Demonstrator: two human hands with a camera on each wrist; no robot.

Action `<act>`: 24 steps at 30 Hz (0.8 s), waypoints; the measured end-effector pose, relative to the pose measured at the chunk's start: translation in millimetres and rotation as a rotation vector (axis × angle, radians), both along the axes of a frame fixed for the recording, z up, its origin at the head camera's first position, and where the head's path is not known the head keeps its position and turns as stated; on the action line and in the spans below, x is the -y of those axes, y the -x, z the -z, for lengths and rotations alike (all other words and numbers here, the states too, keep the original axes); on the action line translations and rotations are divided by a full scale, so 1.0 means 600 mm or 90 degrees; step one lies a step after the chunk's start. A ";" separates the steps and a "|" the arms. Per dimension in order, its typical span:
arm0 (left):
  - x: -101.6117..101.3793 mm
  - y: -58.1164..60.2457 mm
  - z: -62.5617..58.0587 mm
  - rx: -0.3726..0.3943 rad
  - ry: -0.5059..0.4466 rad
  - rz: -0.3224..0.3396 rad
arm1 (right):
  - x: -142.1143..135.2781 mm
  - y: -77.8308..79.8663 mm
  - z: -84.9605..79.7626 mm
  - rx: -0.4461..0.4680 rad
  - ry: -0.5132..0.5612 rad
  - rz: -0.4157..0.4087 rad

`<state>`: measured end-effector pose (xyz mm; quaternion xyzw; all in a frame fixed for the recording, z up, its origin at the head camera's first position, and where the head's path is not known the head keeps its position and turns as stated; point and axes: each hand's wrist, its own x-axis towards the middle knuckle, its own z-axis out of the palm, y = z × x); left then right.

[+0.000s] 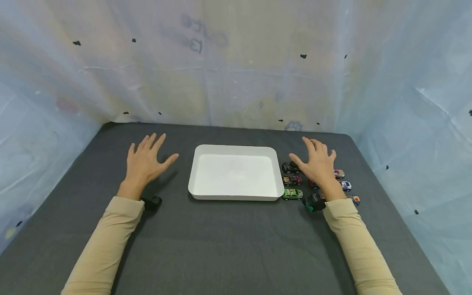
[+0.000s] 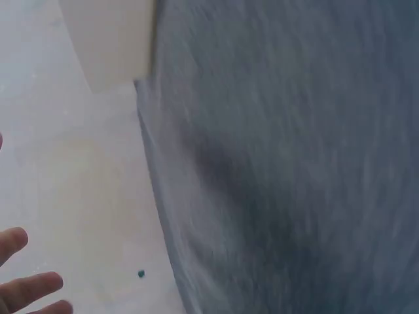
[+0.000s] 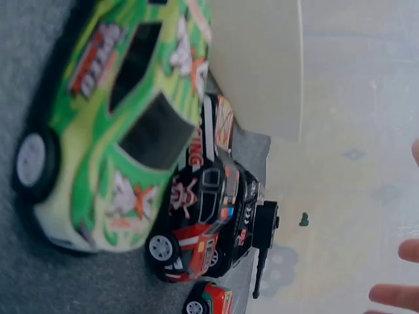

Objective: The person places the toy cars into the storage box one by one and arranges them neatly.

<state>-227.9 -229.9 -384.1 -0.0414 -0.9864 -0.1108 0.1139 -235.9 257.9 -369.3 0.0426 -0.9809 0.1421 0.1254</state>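
My left hand [image 1: 144, 163] hovers over the left part of the table, fingers spread, with nothing in it. Its fingertips [image 2: 34, 288] show at the lower left of the left wrist view. My right hand [image 1: 316, 164], also empty with fingers apart, is above a group of toy cars right of the white tray [image 1: 236, 198]. Closest to the tray stand a green car [image 3: 131, 150], a black and red car [image 3: 196, 216] and a black car with a gun-like part on top [image 3: 245, 229]. Others, including a white and blue car [image 1: 345, 185], are partly hidden by the right hand and wrist.
The tray sits mid-table on dark grey cloth [image 1: 228, 246], its raised rim facing up. Pale patterned sheeting [image 1: 239, 90] hangs behind the table and along both sides. A black wrist device [image 1: 152, 203] sits at the left cuff, another [image 1: 314, 203] at the right.
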 end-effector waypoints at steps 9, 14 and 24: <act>-0.012 -0.012 0.003 0.053 -0.194 0.111 | 0.001 -0.019 0.001 -0.032 0.095 -0.073; -0.022 -0.003 0.021 0.127 -0.313 0.207 | -0.009 -0.032 0.008 -0.017 0.144 -0.107; -0.037 0.014 0.052 0.250 -0.477 0.265 | -0.044 -0.071 0.023 0.102 0.230 -0.167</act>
